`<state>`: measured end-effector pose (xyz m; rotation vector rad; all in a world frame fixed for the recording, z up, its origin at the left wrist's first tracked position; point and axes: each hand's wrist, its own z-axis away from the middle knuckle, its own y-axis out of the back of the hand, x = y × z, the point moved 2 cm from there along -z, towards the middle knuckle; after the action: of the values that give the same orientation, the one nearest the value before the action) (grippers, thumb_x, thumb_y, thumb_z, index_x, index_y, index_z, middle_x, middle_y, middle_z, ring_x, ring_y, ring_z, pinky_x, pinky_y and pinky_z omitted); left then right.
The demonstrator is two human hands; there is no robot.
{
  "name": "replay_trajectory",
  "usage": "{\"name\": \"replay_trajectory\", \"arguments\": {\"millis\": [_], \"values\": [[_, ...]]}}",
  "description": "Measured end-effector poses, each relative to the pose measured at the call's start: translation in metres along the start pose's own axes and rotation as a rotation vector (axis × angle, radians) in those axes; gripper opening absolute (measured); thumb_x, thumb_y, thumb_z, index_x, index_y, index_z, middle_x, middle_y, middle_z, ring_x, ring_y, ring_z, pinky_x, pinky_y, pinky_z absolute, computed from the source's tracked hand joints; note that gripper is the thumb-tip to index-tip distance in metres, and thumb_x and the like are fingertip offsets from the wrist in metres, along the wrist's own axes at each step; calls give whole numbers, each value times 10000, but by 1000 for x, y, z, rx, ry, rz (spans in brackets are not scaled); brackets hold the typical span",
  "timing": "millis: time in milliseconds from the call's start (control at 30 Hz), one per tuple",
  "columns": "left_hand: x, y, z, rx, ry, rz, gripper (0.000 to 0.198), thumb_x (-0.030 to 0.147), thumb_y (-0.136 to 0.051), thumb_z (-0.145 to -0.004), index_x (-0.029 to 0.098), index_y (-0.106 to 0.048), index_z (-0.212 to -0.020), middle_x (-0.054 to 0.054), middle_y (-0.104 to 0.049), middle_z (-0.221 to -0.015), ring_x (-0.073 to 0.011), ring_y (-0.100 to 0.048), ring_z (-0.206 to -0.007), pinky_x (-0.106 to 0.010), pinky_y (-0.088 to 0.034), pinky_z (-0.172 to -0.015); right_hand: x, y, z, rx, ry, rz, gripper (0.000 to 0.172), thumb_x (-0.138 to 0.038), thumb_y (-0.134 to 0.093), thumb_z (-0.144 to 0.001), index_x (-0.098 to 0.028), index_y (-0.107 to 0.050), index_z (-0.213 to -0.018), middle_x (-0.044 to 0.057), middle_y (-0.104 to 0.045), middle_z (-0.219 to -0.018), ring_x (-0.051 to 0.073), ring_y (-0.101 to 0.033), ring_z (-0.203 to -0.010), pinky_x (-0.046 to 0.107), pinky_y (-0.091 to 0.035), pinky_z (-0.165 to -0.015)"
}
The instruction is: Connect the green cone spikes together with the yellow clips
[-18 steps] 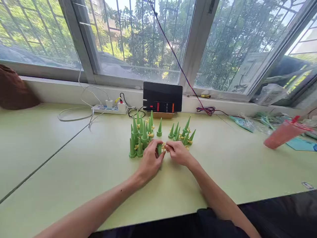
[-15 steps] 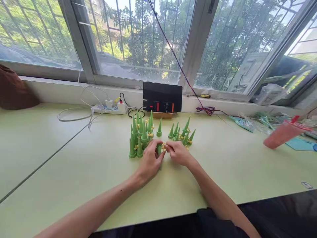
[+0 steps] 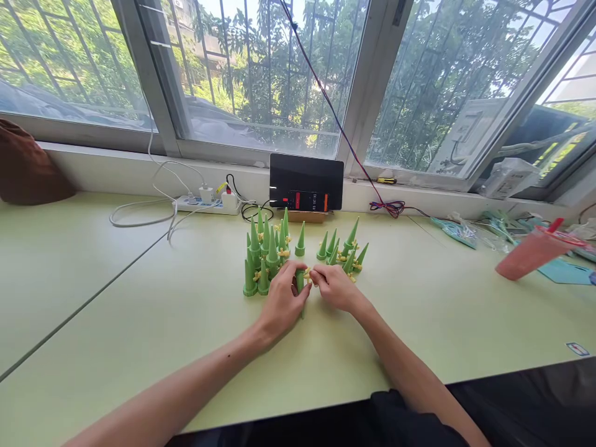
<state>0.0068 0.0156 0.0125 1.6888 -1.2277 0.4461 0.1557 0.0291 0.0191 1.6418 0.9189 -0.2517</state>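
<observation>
Over the middle of the table, my left hand (image 3: 283, 303) is closed around a green plastic watering spike (image 3: 300, 283), whose thin tip points down toward me below the fingers. A small yellow valve (image 3: 307, 275) sits at the spike's side. The fingertips of my right hand (image 3: 336, 288) are pinched at the valve's right end and partly cover it. Just left of my left hand stand several upright green spikes (image 3: 263, 282), many with yellow valves. A single spike (image 3: 300, 241) stands beyond my hands, and another group (image 3: 349, 245) of spikes is behind my right hand, some leaning.
A tablet (image 3: 306, 171) with a phone (image 3: 310, 201) in front leans near the window. Behind on the left lies a white power strip (image 3: 205, 205) with cables. On the right are a tilted pink cup (image 3: 531, 253) and plastic bags (image 3: 459, 231).
</observation>
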Motion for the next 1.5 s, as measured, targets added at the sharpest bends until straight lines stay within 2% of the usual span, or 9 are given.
{"name": "replay_trajectory", "arguments": {"millis": [133, 267, 533, 733, 867, 1000, 1167, 1333, 1500], "values": [[2, -1, 1, -14, 20, 38, 216, 281, -549, -878, 211, -554, -1082, -34, -575, -1058, -99, -540, -670, -247, -494, -621, -1, 2, -1, 54, -27, 3, 341, -281, -375, -954, -196, -347, -625, -33, -426, -577, 104, -342, -548, 243, -241, -548], [2, -1, 2, -41, 38, 63, 268, 222, -380, -942, 227, -560, -1140, -52, -582, -1137, -91, -575, -658, -256, -519, -641, -1, 5, -2, 113, -53, 7, 353, -286, -360, -964, -193, -397, -625, -17, -477, -590, 109, -399, -562, 245, -265, -575], [0, -2, 4, -54, 54, 87, 421, 80, -490, -764, 211, -529, -1162, -71, -595, -1122, -119, -620, -746, -233, -526, -612, 1, 4, -4, 165, -76, 15, 384, -301, -359, -964, -193, -408, -600, -11, -494, -574, 110, -412, -546, 251, -267, -575], [-1, -1, 4, -73, 120, 95, 288, 164, -466, -858, 200, -544, -1132, -35, -644, -883, -130, -626, -687, -242, -507, -599, 0, 3, -4, 167, -83, 7, 408, -313, -347, -969, -196, -380, -579, -14, -472, -548, 108, -390, -523, 254, -263, -561], [-1, 1, 2, -77, 90, 61, 183, 259, -468, -915, 206, -574, -1055, -10, -637, -781, -130, -613, -639, -239, -477, -577, -2, 3, -4, 173, -95, -10, 435, -333, -337, -977, -195, -389, -569, -15, -457, -532, 111, -400, -519, 257, -267, -563], [0, 7, -1, -7, -13, -90, 127, 288, -480, -930, 207, -577, -916, 12, -610, -700, -119, -565, -581, -243, -451, -583, -4, 4, -5, 194, -106, -42, 466, -369, -306, -992, -194, -429, -579, -7, -474, -542, 119, -438, -540, 255, -287, -575], [10, 21, -7, 200, -214, -267, 104, 290, -497, -932, 213, -543, -879, 6, -589, -747, -110, -525, -584, -238, -441, -593, -5, 3, -6, 188, -134, -60, 447, -349, -271, -998, -197, -433, -611, -8, -469, -551, 120, -427, -534, 255, -297, -564], [38, 23, -30, 176, -241, -303, 96, 248, -482, -934, 206, -507, -852, -5, -535, -776, -121, -499, -630, -240, -423, -603, -10, -5, -1, 18, -54, 7, 342, -258, -417, -923, -194, -374, -590, -26, -418, -558, 105, -342, -536, 261, -244, -531], [55, 4, -81, 229, -245, -278, 100, 210, -479, -933, 189, -522, -845, -27, -551, -820, -139, -517, -673, -258, -408, -650, -14, -8, 4, -130, -70, 21, 348, -246, -464, -896, -187, -337, -578, -32, -389, -562, 93, -281, -528, 263, -209, -512]]}}
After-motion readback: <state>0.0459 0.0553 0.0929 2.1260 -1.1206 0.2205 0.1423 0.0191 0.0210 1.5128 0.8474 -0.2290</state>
